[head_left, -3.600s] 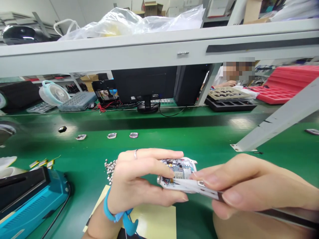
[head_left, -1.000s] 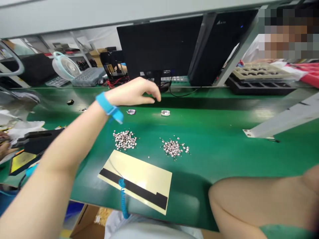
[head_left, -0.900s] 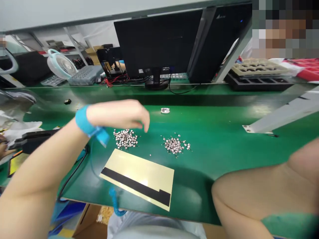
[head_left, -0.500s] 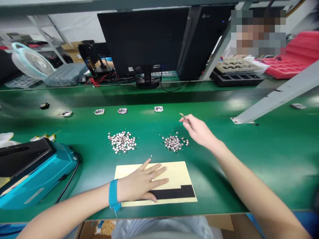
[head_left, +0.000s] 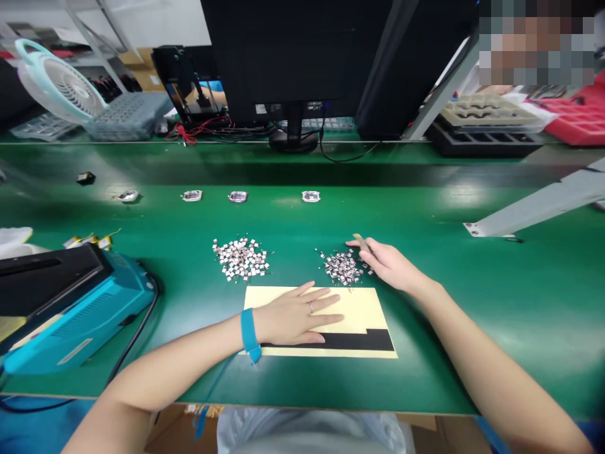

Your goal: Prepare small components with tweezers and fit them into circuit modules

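Note:
My left hand [head_left: 295, 318] lies flat with fingers spread on a cream backing sheet [head_left: 362, 302] that carries a black strip [head_left: 352, 340]. Just beyond the sheet's far edge is a heap of tiny silvery parts with dark ends [head_left: 343, 268]. My right hand [head_left: 385, 260] is at the right side of that heap, its fingers closed round a slim tool with a yellowish tip [head_left: 359, 239]; its exact kind is unclear. To the left, a second heap of small pale square parts [head_left: 242, 258] lies on the green bench.
A row of small silvery casings [head_left: 311, 197] lies farther back. A teal and black machine [head_left: 80, 309] with a cable stands at left. Behind are a monitor [head_left: 293, 57], a fan [head_left: 63, 82] and trays [head_left: 486, 120]. A slanted metal post [head_left: 543, 195] meets the bench at right.
The sheet has shifted away from me and slightly right under my left hand, nearer the heaps. My right hand has come down to the right heap with the tool. The camera view has shifted.

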Action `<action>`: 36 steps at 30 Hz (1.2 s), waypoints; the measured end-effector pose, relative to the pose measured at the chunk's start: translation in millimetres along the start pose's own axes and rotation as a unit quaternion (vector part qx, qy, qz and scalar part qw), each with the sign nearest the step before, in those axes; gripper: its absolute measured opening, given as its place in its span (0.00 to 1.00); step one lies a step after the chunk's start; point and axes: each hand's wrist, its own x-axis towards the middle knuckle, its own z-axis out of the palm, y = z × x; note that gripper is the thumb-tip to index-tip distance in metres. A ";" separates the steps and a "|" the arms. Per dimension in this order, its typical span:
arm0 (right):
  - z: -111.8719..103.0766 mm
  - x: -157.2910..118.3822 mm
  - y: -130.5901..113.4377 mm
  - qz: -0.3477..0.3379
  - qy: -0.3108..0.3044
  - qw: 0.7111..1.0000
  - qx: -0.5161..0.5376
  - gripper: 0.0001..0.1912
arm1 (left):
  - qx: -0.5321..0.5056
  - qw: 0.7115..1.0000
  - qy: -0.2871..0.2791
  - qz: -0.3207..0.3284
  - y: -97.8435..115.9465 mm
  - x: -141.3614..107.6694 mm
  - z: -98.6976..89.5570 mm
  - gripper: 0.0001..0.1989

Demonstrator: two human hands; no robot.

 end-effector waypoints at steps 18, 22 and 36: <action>11.9 -32.0 -68.9 -0.033 -0.239 0.969 -0.055 0.06 | 0.114 0.914 0.056 -0.385 -76.1 -26.9 -37.5 0.12; 16.4 -35.4 -66.4 -0.063 -0.231 0.971 -0.021 0.06 | 0.143 0.904 0.050 -0.399 -69.6 -22.3 -40.0 0.13; 30.3 -38.6 -74.7 -0.185 -0.244 0.952 -0.015 0.18 | -0.638 0.663 0.275 -0.278 -21.6 13.6 -34.3 0.06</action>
